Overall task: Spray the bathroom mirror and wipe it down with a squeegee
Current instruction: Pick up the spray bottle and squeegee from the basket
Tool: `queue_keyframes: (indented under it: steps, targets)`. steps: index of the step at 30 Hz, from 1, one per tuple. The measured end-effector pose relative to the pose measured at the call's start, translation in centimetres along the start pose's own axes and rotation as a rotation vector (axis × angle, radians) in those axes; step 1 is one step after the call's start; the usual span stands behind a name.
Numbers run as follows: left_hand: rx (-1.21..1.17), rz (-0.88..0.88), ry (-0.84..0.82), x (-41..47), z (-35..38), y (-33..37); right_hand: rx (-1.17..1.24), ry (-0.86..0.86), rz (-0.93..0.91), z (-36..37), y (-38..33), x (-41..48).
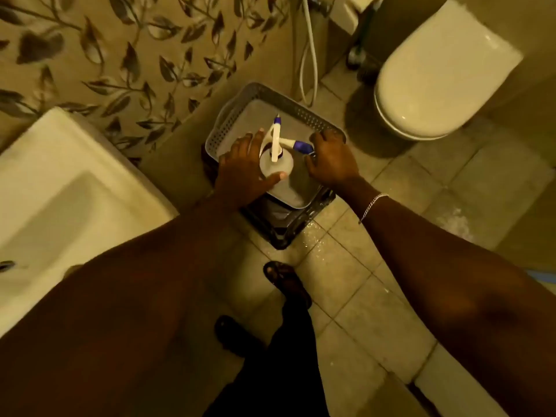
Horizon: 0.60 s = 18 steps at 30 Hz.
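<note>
Both forearms fill the bottom of the view, reaching down and forward toward a grey perforated basket (304, 114) that sits on a dark stool (285, 227) on the tiled floor. Left hand (243, 167) is wrapped around the white spray bottle (278, 167) standing upright in the basket, thumb laid across the near side of the bottle, fingers curled round the far side. Right hand (331, 159) sits palm down just right of the bottle, fingers bent over something with a white and purple handle (296, 143), probably the squeegee, though the hand covers most of it so it's hard to call a firm grip. A silver bracelet (373, 206) hangs on the right wrist. Sink (60, 188) is off to the left, close to the left arm, and the toilet (436, 79) with its lid down is up at the right, well apart from the basket. A white hose (310, 55) dangles against the leaf-patterned wall behind the basket. Floor near the stool looks wet.
</note>
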<state>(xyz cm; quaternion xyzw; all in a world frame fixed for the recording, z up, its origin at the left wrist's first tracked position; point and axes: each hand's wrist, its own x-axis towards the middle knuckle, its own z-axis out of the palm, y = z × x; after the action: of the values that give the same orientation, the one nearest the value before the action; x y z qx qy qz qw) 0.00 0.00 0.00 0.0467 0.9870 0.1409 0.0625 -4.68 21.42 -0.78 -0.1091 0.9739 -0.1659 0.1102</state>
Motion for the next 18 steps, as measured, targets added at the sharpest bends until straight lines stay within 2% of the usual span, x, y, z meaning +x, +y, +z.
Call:
queue_keyframes:
  steps: [7, 12, 18]
  targets:
    - [-0.309, -0.073, -0.002, 3.7, 3.8, -0.1, -0.016, -0.022, 0.016, 3.8, 1.3, 3.0]
    - [-0.427, -0.078, 0.047, 6.0, 5.7, 0.8, -0.018, -0.084, 0.024, 6.0, 2.4, 4.9]
    - [-0.601, -0.071, 0.110, 7.2, 6.8, 1.5, 0.013, -0.067, -0.001, 7.7, 3.0, 6.4]
